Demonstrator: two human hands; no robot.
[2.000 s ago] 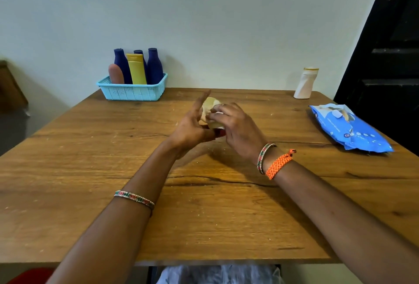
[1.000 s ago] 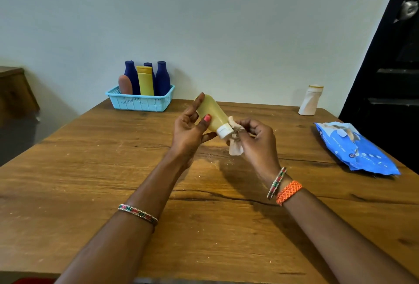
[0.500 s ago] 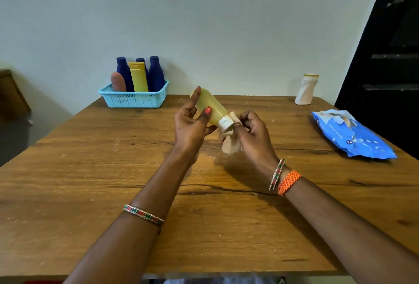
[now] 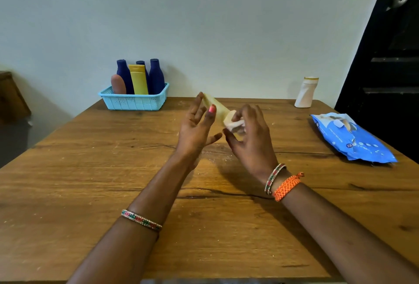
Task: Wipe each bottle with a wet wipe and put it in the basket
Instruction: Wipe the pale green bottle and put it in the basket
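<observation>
Now, in the head view, a wooden table (image 4: 90, 193) with brown grain fills most of the picture, and a long dark crack runs across its middle. Behind it stands a plain pale wall (image 4: 226, 22), and at the right edge there is a black door (image 4: 390, 57) with a metal knob. At the far left a part of some brown furniture (image 4: 11, 95) is visible.

Above the middle of the table, the left hand (image 4: 195, 129) holds a pale yellow bottle (image 4: 215, 106), tilted, with its white cap toward the right; the thumb presses on its side and the other fingers are rather straight behind it. The right hand (image 4: 251, 134) has its fingers curled around a white wet wipe (image 4: 235, 125) at the cap end of this bottle.

At the far left of the table, near the wall, a light blue basket (image 4: 133, 102) contains three dark blue bottles (image 4: 156, 75), a yellow tube (image 4: 138, 79) and a brownish bottle (image 4: 118, 84), all upright. At the far right corner a white bottle (image 4: 306, 93) stands alone on the table. Near the right edge lies a blue pack of wipes (image 4: 353, 140), flat.
</observation>
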